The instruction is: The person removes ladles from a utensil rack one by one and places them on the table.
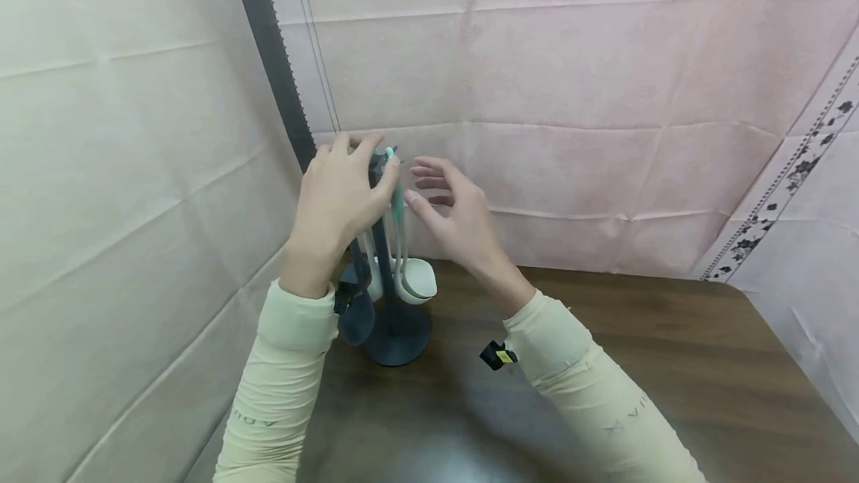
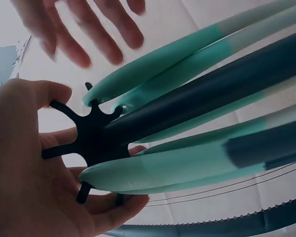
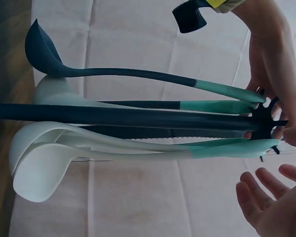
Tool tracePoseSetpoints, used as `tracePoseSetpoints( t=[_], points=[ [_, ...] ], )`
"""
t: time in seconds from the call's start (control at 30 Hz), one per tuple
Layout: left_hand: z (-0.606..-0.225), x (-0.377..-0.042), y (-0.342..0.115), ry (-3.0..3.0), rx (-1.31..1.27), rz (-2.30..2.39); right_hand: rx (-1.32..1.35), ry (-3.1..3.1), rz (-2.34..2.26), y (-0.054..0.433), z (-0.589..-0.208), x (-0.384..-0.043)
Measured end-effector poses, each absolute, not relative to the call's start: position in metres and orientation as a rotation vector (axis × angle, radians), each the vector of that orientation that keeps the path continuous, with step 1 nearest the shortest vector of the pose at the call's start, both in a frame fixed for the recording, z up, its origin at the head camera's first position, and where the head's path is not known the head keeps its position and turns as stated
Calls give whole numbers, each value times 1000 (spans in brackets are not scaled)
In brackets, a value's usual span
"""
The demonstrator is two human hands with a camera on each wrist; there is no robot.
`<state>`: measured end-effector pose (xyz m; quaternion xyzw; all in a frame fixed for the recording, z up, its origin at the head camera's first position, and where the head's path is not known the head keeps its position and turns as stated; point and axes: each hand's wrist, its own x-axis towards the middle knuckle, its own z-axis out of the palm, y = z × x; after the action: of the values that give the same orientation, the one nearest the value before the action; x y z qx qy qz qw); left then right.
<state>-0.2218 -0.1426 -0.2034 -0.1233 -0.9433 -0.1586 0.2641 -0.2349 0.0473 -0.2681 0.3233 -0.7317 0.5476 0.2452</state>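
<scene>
Creased cloth (image 1: 604, 170) hung behind the table (image 1: 637, 319), where the utensil rack (image 1: 399, 338) stood beneath the fingers. The left hand (image 1: 338, 196) curved its fingers around the rack's top; the right hand (image 1: 456, 215), just beside, held nothing, its fingers apart. A sideways pull might have tipped the rack or unhooked a ladle (image 1: 421, 274). The left wrist view showed bare hooks (image 2: 58, 152) between those left fingers, which the head view mostly hid.

Left grip (image 2: 37, 182) around dark rack top (image 2: 96, 136), probably in contact, teal handles (image 2: 182, 165) alongside.
</scene>
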Motion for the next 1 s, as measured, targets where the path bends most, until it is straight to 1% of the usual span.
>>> tracePoseSetpoints(
  t=[0.27,0.4,0.53,0.63,1.0],
  points=[
    [-207,-227,-145,-2525,-403,-487,937,-2077,1574,44,-280,-252],
    [-207,-234,-157,-2493,-528,-542,964,-2051,1562,43,-281,-254],
    [-207,-242,-166,-2425,-702,-675,950,-1979,1520,41,-275,-250],
    [-206,-245,-169,-2399,-776,-730,927,-1952,1479,40,-269,-245],
    [-206,-235,-156,-2420,-690,-437,803,-2088,1450,29,-258,-237]
  ],
)
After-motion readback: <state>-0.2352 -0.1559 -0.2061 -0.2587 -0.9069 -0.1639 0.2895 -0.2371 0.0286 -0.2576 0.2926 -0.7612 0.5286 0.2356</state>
